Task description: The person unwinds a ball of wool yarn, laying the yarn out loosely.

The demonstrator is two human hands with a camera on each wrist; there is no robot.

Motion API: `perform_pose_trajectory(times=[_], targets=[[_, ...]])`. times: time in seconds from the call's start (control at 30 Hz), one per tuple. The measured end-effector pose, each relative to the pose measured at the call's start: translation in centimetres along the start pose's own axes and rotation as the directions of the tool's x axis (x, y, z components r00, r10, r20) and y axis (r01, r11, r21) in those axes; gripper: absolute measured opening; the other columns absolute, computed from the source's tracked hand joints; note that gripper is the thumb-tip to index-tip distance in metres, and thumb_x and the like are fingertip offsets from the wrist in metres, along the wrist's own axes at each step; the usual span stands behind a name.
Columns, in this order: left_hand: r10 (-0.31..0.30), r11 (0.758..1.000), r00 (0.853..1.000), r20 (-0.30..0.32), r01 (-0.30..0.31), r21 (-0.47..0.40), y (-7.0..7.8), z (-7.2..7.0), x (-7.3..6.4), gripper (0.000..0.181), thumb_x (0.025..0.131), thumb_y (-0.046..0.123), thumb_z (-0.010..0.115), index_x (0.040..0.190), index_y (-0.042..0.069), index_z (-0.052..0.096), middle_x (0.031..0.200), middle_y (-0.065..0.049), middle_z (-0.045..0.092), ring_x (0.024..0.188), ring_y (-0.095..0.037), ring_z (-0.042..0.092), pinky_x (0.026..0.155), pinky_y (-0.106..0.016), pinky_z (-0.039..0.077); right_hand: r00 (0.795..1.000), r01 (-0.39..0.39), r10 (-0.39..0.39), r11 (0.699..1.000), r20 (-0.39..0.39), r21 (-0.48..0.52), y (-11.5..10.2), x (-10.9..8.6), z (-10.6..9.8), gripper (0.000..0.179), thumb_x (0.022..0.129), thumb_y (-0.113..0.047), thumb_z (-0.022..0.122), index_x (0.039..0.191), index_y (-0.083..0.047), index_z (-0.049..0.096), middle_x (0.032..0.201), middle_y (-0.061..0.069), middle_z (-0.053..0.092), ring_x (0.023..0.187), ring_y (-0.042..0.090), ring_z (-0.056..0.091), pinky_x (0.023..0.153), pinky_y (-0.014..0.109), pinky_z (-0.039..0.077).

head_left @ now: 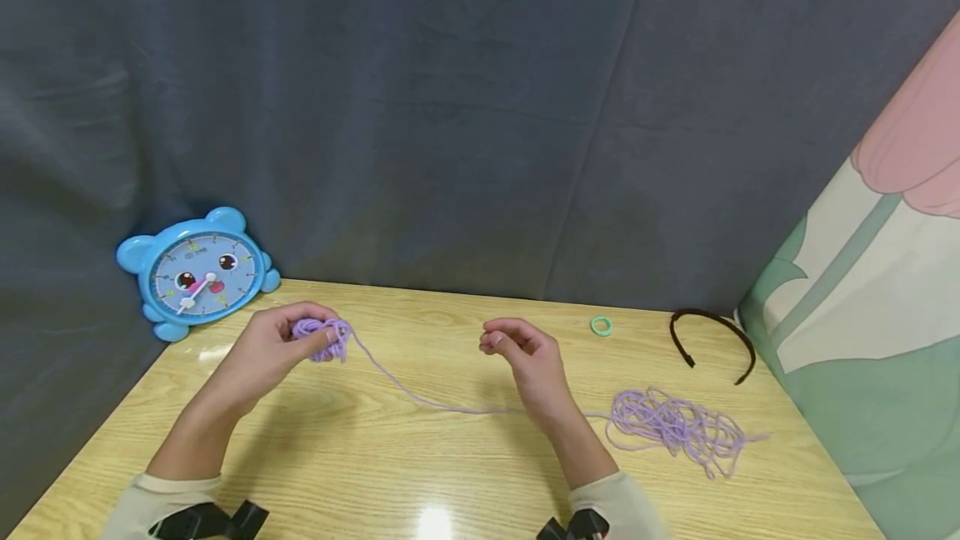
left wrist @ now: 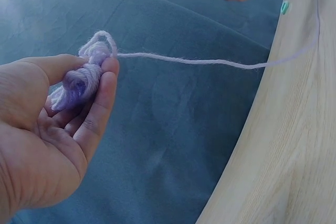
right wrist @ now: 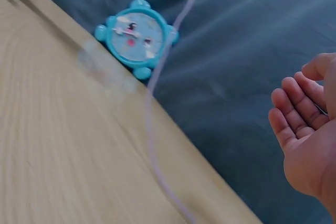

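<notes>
Between the thumb and fingers of my left hand (head_left: 262, 352) is a small wound bundle of purple yarn (left wrist: 90, 80), pinched above the left part of the table. A single yarn strand (head_left: 416, 397) droops from it to the tabletop, passes below my right wrist and reaches a loose, tangled yarn heap (head_left: 671, 425) on the right. Held in the air right of centre, my right hand (head_left: 536, 365) has loosely bent fingers. In the right wrist view that right hand (right wrist: 310, 135) shows its palm with nothing in it, apart from the strand.
A blue bear-shaped clock (head_left: 202, 273) leans on the dark curtain (head_left: 450, 107) at the back left. Towards the back right lie a small green ring (head_left: 602, 333) and a black headband (head_left: 712, 313) on the wooden table (head_left: 360, 473). A patterned cloth (head_left: 862, 340) hangs along the right side.
</notes>
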State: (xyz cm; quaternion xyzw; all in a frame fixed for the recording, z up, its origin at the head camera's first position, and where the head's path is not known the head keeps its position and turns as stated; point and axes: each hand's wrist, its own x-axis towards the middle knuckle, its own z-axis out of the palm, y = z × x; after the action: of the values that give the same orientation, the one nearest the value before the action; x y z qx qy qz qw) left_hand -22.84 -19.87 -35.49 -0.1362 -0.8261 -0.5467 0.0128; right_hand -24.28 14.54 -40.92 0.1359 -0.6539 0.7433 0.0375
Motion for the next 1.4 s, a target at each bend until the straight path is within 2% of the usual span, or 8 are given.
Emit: perform_pose_trajectory(times=[0.27,0.5,0.63,0.73,0.87,1.13,1.3,1.4], targets=[[0.003,1.000,1.000,-0.003,-0.003,0.006,0.1,0.1,-0.1,0.022,0.100,0.017,0.069,0.115,0.000,0.070,0.094,0.002,0.070,0.081,-0.008,0.065,0.073,-0.026,0.057,0.988,-0.031,0.025,0.999,0.153,0.038,2.3,0.3,4.7,0.031,0.101,-0.011,0.064,0.120,0.014,0.063,0.099,-0.004,0.074,0.094,0.010,0.071,0.096,0.027,0.057],[0.001,1.000,1.000,-0.006,-0.001,0.020,0.2,0.3,-0.1,0.023,0.100,0.017,0.069,0.115,0.000,0.070,0.098,-0.002,0.070,0.084,-0.009,0.065,0.075,-0.026,0.057,0.946,-0.074,0.070,0.997,0.315,0.003,3.7,0.2,8.1,0.034,0.103,-0.012,0.063,0.129,0.010,0.062,0.124,0.027,0.069,0.107,0.007,0.070,0.103,0.029,0.055],[0.000,1.000,1.000,0.010,0.000,0.011,0.4,0.5,0.0,0.023,0.101,0.017,0.068,0.116,0.000,0.070,0.099,-0.005,0.071,0.084,-0.009,0.067,0.076,-0.026,0.058,0.934,-0.098,0.094,0.995,0.345,-0.006,4.2,0.0,9.1,0.031,0.102,-0.009,0.063,0.129,0.006,0.064,0.123,0.027,0.068,0.105,0.005,0.071,0.100,0.033,0.058],[0.001,1.000,1.000,0.011,-0.001,0.020,0.4,0.6,0.1,0.023,0.101,0.018,0.068,0.115,0.001,0.070,0.099,-0.007,0.070,0.083,-0.010,0.067,0.075,-0.026,0.058,0.933,-0.099,0.092,0.995,0.347,0.003,4.1,-0.2,9.1,0.027,0.102,-0.009,0.063,0.126,0.004,0.066,0.110,0.013,0.072,0.095,0.005,0.070,0.091,0.027,0.060],[0.000,0.999,1.000,0.003,0.000,0.033,0.4,0.6,0.1,0.022,0.101,0.018,0.068,0.115,0.002,0.071,0.099,-0.008,0.071,0.083,-0.009,0.066,0.075,-0.026,0.057,0.931,-0.109,0.096,0.994,0.353,0.018,3.4,-0.6,8.6,0.027,0.102,-0.009,0.062,0.123,0.008,0.066,0.094,-0.003,0.068,0.082,0.006,0.064,0.078,0.021,0.056],[0.002,1.000,1.000,0.009,-0.002,0.016,0.1,0.5,0.1,0.022,0.100,0.017,0.068,0.115,0.001,0.070,0.097,-0.005,0.070,0.083,-0.009,0.065,0.074,-0.027,0.058,0.951,-0.036,0.032,0.999,0.307,0.008,2.4,-0.9,6.3,0.029,0.104,-0.014,0.062,0.114,0.013,0.065,0.077,-0.008,0.054,0.070,0.007,0.046,0.065,0.026,0.039],[0.001,1.000,1.000,0.013,-0.001,0.011,0.0,0.6,0.1,0.022,0.100,0.017,0.069,0.114,0.001,0.070,0.099,-0.008,0.067,0.083,-0.009,0.064,0.073,-0.027,0.057,0.972,-0.019,0.019,1.000,0.235,-0.002,1.8,-0.8,5.0,0.028,0.103,-0.014,0.062,0.109,0.013,0.063,0.075,-0.007,0.050,0.069,0.007,0.044,0.064,0.027,0.037],[-0.005,1.000,1.000,0.018,0.005,0.008,0.0,0.7,0.1,0.022,0.100,0.018,0.069,0.114,0.001,0.070,0.100,-0.008,0.068,0.084,-0.010,0.064,0.074,-0.027,0.057,0.981,-0.012,0.013,1.000,0.192,-0.005,1.4,-0.8,4.1,0.022,0.103,-0.014,0.062,0.105,0.007,0.064,0.074,-0.006,0.050,0.069,0.007,0.044,0.065,0.026,0.038]])
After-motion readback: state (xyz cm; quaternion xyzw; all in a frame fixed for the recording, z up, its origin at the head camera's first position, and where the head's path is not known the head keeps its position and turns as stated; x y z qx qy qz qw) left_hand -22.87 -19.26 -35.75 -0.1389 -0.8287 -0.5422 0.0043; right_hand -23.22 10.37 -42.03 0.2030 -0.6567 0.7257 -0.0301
